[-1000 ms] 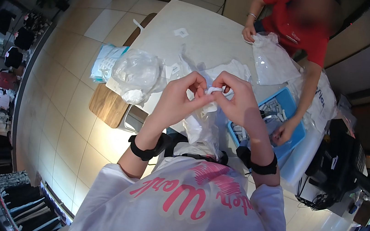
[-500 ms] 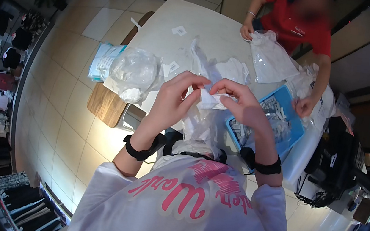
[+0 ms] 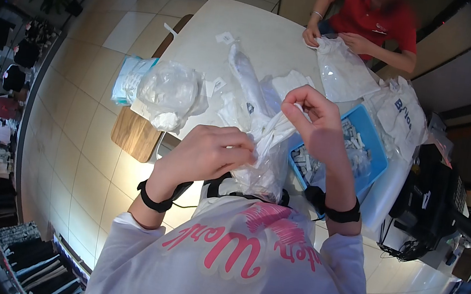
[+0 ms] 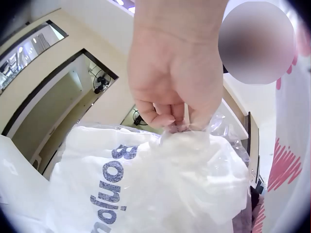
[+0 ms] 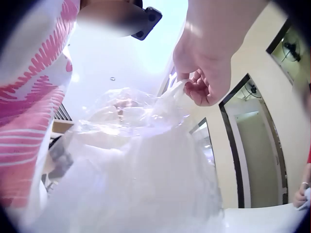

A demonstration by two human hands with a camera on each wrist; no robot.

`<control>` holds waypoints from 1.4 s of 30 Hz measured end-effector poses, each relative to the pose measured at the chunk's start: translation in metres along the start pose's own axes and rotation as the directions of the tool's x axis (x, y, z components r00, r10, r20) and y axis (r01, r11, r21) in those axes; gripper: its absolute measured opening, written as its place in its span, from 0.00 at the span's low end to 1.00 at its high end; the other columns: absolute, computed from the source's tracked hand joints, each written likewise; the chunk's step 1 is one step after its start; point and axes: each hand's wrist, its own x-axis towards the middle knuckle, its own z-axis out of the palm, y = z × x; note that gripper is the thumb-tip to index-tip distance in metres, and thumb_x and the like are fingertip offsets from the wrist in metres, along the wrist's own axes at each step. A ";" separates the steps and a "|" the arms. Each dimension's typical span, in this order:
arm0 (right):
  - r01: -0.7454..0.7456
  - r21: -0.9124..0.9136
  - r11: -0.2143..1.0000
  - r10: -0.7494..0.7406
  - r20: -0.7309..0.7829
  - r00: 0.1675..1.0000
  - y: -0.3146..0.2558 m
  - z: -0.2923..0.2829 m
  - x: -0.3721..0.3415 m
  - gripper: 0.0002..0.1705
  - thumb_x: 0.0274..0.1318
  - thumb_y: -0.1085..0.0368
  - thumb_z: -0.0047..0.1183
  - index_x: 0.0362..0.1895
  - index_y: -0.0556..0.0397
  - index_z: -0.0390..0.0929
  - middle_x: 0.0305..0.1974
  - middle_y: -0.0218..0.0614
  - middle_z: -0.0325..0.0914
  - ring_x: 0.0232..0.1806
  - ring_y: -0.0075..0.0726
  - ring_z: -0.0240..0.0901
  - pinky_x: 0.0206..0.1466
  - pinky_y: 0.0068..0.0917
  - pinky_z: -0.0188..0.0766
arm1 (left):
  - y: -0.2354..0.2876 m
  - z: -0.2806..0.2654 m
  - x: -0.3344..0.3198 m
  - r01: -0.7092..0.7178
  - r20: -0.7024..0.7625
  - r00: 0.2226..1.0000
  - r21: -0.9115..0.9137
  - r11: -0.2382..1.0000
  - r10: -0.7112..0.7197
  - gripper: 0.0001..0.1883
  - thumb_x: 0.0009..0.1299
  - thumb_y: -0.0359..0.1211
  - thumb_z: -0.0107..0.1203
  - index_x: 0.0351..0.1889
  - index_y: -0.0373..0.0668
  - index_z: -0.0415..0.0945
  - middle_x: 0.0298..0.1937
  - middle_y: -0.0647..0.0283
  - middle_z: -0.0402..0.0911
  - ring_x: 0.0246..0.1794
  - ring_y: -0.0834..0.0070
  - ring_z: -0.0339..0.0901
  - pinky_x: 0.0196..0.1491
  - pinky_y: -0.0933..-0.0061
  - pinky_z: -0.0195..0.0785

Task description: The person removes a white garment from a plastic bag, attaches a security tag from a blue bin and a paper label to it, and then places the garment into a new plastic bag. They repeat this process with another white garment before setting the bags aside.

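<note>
In front of my body, a white garment (image 3: 275,137) in a clear plastic bag (image 4: 231,138) stretches between my hands. Dark blue letters show on the garment in the left wrist view. With curled fingers, my left hand (image 3: 208,154) pinches the bag's top edge. Higher up and farther right, my right hand (image 3: 317,125) pinches a pulled-up corner of white material between thumb and fingers. In the right wrist view, my right hand (image 5: 206,73) has that corner drawn taut, with shiny plastic beside it.
More white bagged garments (image 3: 247,75) lie on the white table (image 3: 202,31). At right is a blue bin (image 3: 380,142) of small pale pieces. Crumpled clear plastic (image 3: 169,89) sits on the left edge. Across the table, a person in red (image 3: 380,24) holds another bagged garment (image 3: 344,72).
My hands have moved apart: the left down and leftward, the right slightly up, spreading the white material. The other person's hand has left the bin area and joined the bagged garment.
</note>
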 end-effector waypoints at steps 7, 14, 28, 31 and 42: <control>-0.020 0.240 0.970 -0.001 0.086 0.996 -0.008 0.005 -0.014 0.04 0.55 0.71 0.54 0.35 0.58 0.74 0.31 0.26 0.72 0.32 0.17 0.65 0.38 0.16 0.63 | -0.002 0.015 0.005 0.197 -0.364 0.867 -0.374 0.906 -0.339 0.08 0.67 0.21 0.45 0.41 0.40 0.71 0.37 0.61 0.78 0.30 0.76 0.75 0.28 0.80 0.66; 0.105 -0.255 0.961 -0.097 0.045 0.994 -0.020 -0.012 -0.020 0.06 0.53 0.71 0.53 0.34 0.60 0.77 0.27 0.30 0.74 0.26 0.23 0.66 0.30 0.21 0.62 | -0.009 0.009 0.011 0.139 -0.213 0.747 -0.876 0.461 -0.630 0.05 0.74 0.31 0.41 0.45 0.43 0.63 0.28 0.73 0.72 0.21 0.93 0.58 0.21 0.89 0.48; -0.249 0.559 0.791 0.242 0.087 0.966 -0.009 -0.002 -0.014 0.09 0.64 0.65 0.45 0.41 0.57 0.73 0.33 0.27 0.75 0.35 0.19 0.72 0.38 0.18 0.69 | -0.006 0.000 0.007 0.024 -0.229 0.955 -0.573 0.819 -0.188 0.04 0.60 0.25 0.57 0.33 0.43 0.79 0.33 0.66 0.77 0.35 0.76 0.72 0.34 0.77 0.62; -0.302 0.744 0.596 0.270 0.169 0.948 0.002 -0.006 -0.018 0.10 0.64 0.64 0.44 0.43 0.57 0.71 0.34 0.29 0.75 0.37 0.20 0.74 0.40 0.19 0.71 | -0.002 -0.003 0.007 -0.123 -0.147 0.986 -0.317 0.940 0.080 0.06 0.55 0.29 0.62 0.31 0.46 0.80 0.34 0.70 0.77 0.37 0.70 0.73 0.39 0.70 0.65; -0.374 0.673 0.638 0.342 0.187 0.921 -0.012 -0.001 -0.022 0.08 0.62 0.66 0.42 0.40 0.56 0.71 0.32 0.25 0.71 0.29 0.16 0.66 0.35 0.15 0.60 | 0.011 0.002 0.020 0.311 -0.114 0.919 -0.378 0.872 -0.377 0.08 0.60 0.24 0.53 0.39 0.38 0.75 0.38 0.62 0.77 0.38 0.68 0.75 0.40 0.73 0.66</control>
